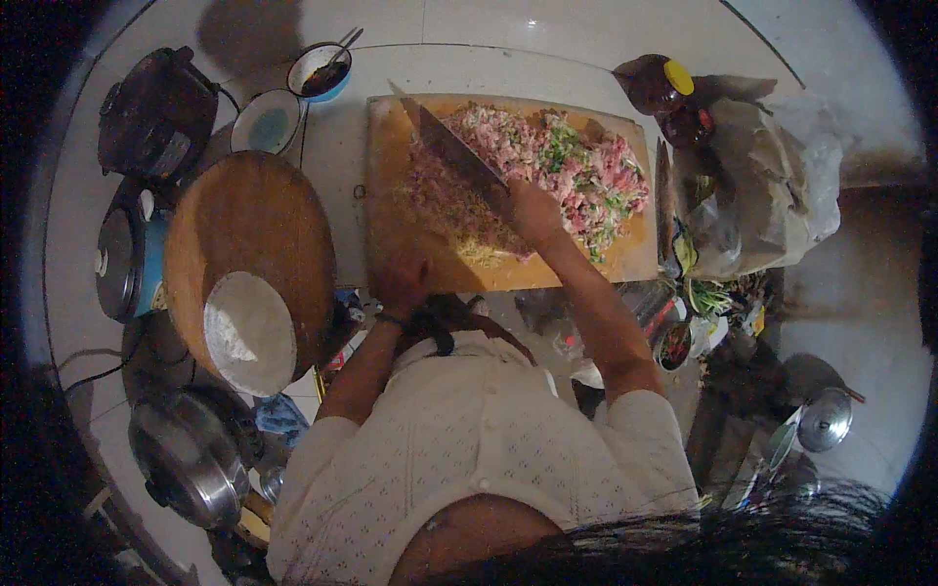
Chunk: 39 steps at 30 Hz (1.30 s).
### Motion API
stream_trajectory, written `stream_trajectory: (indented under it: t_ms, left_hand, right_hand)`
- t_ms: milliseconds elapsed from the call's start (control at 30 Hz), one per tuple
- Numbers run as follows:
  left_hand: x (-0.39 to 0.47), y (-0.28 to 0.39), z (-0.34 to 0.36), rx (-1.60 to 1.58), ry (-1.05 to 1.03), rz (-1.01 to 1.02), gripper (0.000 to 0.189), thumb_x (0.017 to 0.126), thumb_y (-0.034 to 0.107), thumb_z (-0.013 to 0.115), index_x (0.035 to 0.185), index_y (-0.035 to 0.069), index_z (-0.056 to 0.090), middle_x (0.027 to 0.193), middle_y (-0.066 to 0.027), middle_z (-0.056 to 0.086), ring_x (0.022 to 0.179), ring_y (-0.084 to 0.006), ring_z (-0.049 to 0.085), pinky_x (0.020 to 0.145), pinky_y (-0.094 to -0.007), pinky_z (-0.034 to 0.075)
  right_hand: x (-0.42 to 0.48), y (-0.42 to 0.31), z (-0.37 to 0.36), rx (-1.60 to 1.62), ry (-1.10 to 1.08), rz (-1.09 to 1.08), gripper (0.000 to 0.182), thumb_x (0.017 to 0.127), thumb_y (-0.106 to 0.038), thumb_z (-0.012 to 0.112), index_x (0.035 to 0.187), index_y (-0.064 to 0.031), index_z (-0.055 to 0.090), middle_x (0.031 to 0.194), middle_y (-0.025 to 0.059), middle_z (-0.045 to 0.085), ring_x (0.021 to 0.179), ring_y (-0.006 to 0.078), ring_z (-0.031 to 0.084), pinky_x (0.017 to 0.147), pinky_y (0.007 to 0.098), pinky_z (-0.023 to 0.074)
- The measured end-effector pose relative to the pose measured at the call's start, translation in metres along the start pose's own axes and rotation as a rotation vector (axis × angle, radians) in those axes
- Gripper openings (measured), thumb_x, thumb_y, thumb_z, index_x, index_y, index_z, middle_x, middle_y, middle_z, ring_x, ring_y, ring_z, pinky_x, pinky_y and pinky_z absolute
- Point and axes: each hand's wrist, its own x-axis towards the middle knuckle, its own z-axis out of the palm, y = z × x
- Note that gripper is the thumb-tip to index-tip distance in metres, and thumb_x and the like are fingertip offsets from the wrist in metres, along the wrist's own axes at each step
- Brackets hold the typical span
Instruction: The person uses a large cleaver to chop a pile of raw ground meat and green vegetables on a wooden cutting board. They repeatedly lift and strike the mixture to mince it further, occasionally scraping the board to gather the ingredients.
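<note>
My right hand (533,212) grips the handle of a large kitchen knife (462,152), its blade slanting to the upper left over the chopping. Under and beside the blade, chopped raw meat mixed with green pieces (579,165) is spread over a wooden cutting board (381,146). Nearer to me lies a finely minced part in shadow. My left hand (401,278) rests at the board's near left corner, dark and partly shaded; whether it holds anything is not clear.
Left of the board are a round wooden board (249,212) bearing a white floury disc (249,333), two bowls (319,72), a dark cooker (157,113) and a steel-lidded pan (190,458). On the right stand a yellow-lidded jar (652,84), a second blade (664,201) and a plastic bag (769,183).
</note>
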Motion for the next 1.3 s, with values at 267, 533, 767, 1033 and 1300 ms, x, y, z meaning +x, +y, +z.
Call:
stream_trajectory:
  t_ms: [267, 533, 767, 1033, 1300]
  left_hand:
    - [0.01, 0.016, -0.016, 0.112, 0.107, 0.129, 0.021, 0.084, 0.03, 0.059, 0.083, 0.009, 0.061, 0.079, -0.0153, 0.06, 0.075, -0.034, 0.058, 0.063, -0.0453, 0.048]
    - [0.013, 0.022, -0.025, 0.044, 0.171, 0.187, 0.018, 0.081, 0.024, 0.061, 0.074, 0.007, 0.058, 0.073, -0.0134, 0.057, 0.07, -0.0329, 0.056, 0.058, -0.0436, 0.046]
    - [0.019, 0.031, -0.03, 0.084, 0.211, 0.228, 0.017, 0.078, 0.022, 0.062, 0.073, 0.007, 0.056, 0.069, -0.0128, 0.053, 0.065, -0.0322, 0.054, 0.055, -0.0439, 0.045]
    - [0.017, 0.023, -0.025, 0.052, 0.085, 0.2, 0.016, 0.08, 0.022, 0.06, 0.076, 0.007, 0.057, 0.075, -0.0154, 0.057, 0.071, -0.0351, 0.055, 0.061, -0.0451, 0.047]
    - [0.01, 0.026, -0.026, 0.11, -0.026, 0.051, 0.018, 0.082, 0.023, 0.06, 0.077, 0.006, 0.059, 0.079, -0.0156, 0.058, 0.073, -0.0354, 0.056, 0.064, -0.0456, 0.047]
  right_hand:
    - [0.0, 0.016, 0.008, 0.077, 0.08, 0.017, 0.03, 0.09, -0.034, 0.052, 0.099, -0.0056, 0.056, 0.07, 0.0231, 0.061, 0.07, 0.041, 0.062, 0.061, 0.0522, 0.0476]
    - [-0.004, 0.033, 0.003, 0.079, 0.015, 0.067, 0.032, 0.091, -0.033, 0.05, 0.099, -0.0031, 0.058, 0.071, 0.0228, 0.061, 0.068, 0.0409, 0.061, 0.06, 0.0511, 0.0463]
    - [-0.01, 0.046, 0.024, 0.078, 0.042, 0.161, 0.033, 0.091, -0.034, 0.051, 0.091, -0.0026, 0.06, 0.07, 0.0207, 0.062, 0.072, 0.0408, 0.062, 0.065, 0.0498, 0.0472]
    - [-0.02, 0.047, 0.02, 0.166, 0.203, 0.069, 0.03, 0.091, -0.03, 0.051, 0.1, -0.002, 0.058, 0.073, 0.0216, 0.061, 0.07, 0.0401, 0.062, 0.06, 0.0477, 0.0479]
    - [-0.024, 0.042, -0.002, 0.12, 0.236, 0.134, 0.032, 0.093, -0.03, 0.048, 0.107, -0.0033, 0.055, 0.072, 0.022, 0.063, 0.065, 0.0432, 0.06, 0.06, 0.0515, 0.0474]
